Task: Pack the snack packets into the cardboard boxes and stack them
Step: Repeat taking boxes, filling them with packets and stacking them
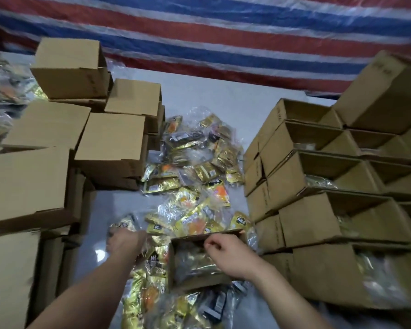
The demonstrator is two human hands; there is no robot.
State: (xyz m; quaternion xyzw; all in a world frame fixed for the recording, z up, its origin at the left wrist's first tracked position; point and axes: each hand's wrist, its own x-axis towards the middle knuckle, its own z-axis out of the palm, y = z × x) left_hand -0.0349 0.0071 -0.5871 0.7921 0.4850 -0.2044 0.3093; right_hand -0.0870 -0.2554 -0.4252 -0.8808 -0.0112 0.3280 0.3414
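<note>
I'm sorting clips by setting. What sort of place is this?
Probably a makeshift packing area, not a proper factory line. Loose snack packets lie heaped on a sheet on the floor, plain cardboard boxes are stacked on both sides, and a striped tarp serves as the backdrop.
</note>
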